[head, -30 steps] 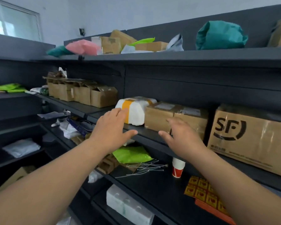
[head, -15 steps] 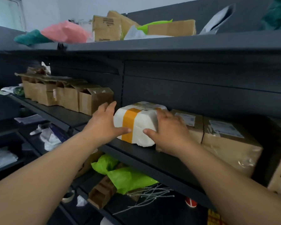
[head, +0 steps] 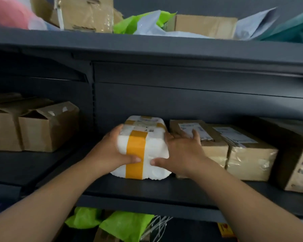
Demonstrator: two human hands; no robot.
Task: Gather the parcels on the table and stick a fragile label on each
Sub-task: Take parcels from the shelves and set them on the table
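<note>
Head view. I saw the white foam-wrapped parcel (head: 153,147), banded front to top with orange tape, sitting upright at the centre of the frame on the dark grey metal shelf (head: 147,191), near its front edge. The left hand (head: 110,152) clasped the parcel from 9 o'clock, fingers curled round its left side and thumb laid across the front face, reaching the tape. The right hand (head: 180,154) clasped it from 3 o'clock, thumb pressed on the front face; its fingers ran back along the right side and partly over the neighbouring box, so I could not tell how far they wrapped. At 3 o'clock of the parcel, touching or just beside it, stood a taped brown cardboard box with a white shipping label (head: 215,149), and a second labelled brown box (head: 248,154) beside that. At 9 o'clock, well apart, stood an open-flapped brown cardboard carton (head: 47,126). At 12 o'clock the upper shelf carried a brown carton (head: 84,13) and a lime-green plastic bag (head: 128,21); at 6 o'clock, below the shelf, lay another lime-green bag (head: 126,226)
</note>
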